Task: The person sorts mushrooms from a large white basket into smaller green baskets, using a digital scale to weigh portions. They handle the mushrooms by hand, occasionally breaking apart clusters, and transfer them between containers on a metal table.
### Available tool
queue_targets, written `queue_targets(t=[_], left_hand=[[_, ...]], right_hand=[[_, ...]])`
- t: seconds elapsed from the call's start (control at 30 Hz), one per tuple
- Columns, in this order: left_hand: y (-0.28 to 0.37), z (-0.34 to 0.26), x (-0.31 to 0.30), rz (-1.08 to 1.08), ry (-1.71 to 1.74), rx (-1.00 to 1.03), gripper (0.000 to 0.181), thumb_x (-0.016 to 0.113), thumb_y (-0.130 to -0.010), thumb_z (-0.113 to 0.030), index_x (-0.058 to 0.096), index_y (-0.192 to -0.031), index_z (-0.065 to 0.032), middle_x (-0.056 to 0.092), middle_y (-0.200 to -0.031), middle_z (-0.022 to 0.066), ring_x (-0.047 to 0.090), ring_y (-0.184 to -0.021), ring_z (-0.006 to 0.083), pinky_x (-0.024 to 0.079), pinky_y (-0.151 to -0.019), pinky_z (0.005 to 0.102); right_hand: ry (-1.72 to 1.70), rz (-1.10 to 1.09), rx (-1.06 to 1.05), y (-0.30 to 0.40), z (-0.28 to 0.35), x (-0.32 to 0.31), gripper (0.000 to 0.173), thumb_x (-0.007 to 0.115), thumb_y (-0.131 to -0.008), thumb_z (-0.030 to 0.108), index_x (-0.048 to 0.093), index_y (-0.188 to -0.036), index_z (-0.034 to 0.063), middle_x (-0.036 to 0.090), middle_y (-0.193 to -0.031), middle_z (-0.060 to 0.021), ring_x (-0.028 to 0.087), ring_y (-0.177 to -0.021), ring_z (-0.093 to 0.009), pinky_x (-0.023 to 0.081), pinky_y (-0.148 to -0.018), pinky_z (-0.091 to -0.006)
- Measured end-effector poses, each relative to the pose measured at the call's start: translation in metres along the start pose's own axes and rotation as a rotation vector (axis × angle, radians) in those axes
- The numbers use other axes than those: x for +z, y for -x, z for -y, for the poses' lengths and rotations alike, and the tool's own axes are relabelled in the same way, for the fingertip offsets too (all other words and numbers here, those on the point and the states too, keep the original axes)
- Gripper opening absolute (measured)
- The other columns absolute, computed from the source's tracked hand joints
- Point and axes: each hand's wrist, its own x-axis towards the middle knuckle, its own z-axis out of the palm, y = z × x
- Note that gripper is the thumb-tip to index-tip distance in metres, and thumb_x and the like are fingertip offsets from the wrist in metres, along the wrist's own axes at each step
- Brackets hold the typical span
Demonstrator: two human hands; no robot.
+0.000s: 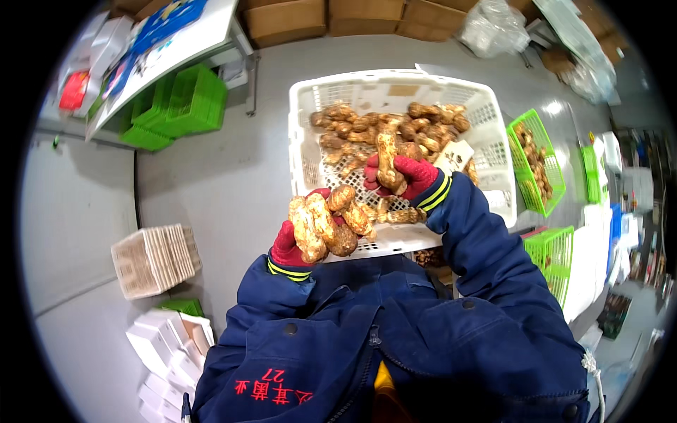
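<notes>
Both hands wear red knit gloves below dark blue sleeves with yellow-striped cuffs. My left hand point(288, 244) cradles several thick brown-and-cream matsutake-like mushrooms point(320, 224) at the near left corner of a white plastic crate point(505, 180). Over the crate's middle, my right hand point(410, 172) grips one long mushroom point(387, 153) by its lower part, its upper end pointing away from me. Many more mushrooms point(338, 124) lie along the crate's far side, and a few rest near its front wall. A small pale card with dark writing point(454, 157) lies on the mushrooms beside my right wrist.
Green baskets, one holding mushrooms point(534, 158), stand at the right. A stack of beige crates point(153, 259) and white boxes point(164, 343) are on the left. A white table point(211, 26) stands at upper left, with green crates point(195, 100) beneath. Cardboard boxes point(285, 18) line the far side.
</notes>
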Motion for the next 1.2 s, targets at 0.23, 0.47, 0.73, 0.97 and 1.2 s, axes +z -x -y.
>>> queue_targets(t=[0.23,0.47,0.73,0.97,1.2], left_hand=[[-0.059,0.062,0.042,0.024,0.002,-0.224,0.079,0.061,-0.084,-0.042,0.023,-0.142,-0.0031,0.034,-0.141,0.0153,0.037,-0.128,0.0323,0.027,-0.109,0.0468],[-0.105,0.199,0.106,0.14,-0.098,-0.465,0.069,0.057,-0.088,-0.041,0.03,-0.139,-0.0028,0.039,-0.138,0.0142,0.039,-0.127,0.0299,0.028,-0.108,0.0436],[-0.197,0.397,0.175,0.322,-0.156,-0.915,0.048,0.044,-0.096,-0.037,0.04,-0.131,-0.0055,0.048,-0.127,0.0132,0.05,-0.115,0.026,0.038,-0.101,0.0401],[-0.213,0.562,0.183,0.947,-0.21,-1.131,0.03,0.052,-0.093,-0.031,0.057,-0.108,-0.0057,0.06,-0.092,0.0102,0.058,-0.077,0.019,0.047,-0.064,0.0266],[-0.217,0.491,0.206,0.615,-0.653,-0.875,0.04,0.05,-0.094,-0.025,0.047,-0.127,-0.0044,0.05,-0.129,0.0125,0.049,-0.118,0.0302,0.043,-0.097,0.0425]], right_hand=[[-0.069,-0.321,-0.402,0.098,0.007,-0.005,0.039,0.062,-0.087,0.017,0.053,-0.117,-0.0062,0.063,-0.104,-0.0195,0.063,-0.096,-0.032,0.052,-0.088,-0.0454],[0.01,-0.723,-0.751,0.286,-0.015,-0.001,0.03,0.061,-0.086,0.011,0.056,-0.11,-0.0071,0.063,-0.1,-0.0179,0.063,-0.094,-0.03,0.052,-0.085,-0.0424],[0.47,-1.331,-0.921,0.479,-0.015,-0.005,0.026,0.061,-0.087,0.014,0.06,-0.109,0.0001,0.065,-0.096,-0.0106,0.063,-0.087,-0.019,0.051,-0.075,-0.0303],[0.624,-1.936,-0.535,0.587,-0.053,-0.057,0.037,0.071,-0.075,0.037,0.067,-0.098,0.0083,0.067,-0.087,-0.012,0.064,-0.08,-0.022,0.05,-0.071,-0.033],[0.762,-1.717,-0.4,0.628,-0.094,-0.085,0.063,0.075,-0.072,0.02,0.048,-0.125,-0.0007,0.062,-0.104,-0.0119,0.06,-0.094,-0.018,0.049,-0.079,-0.03]])
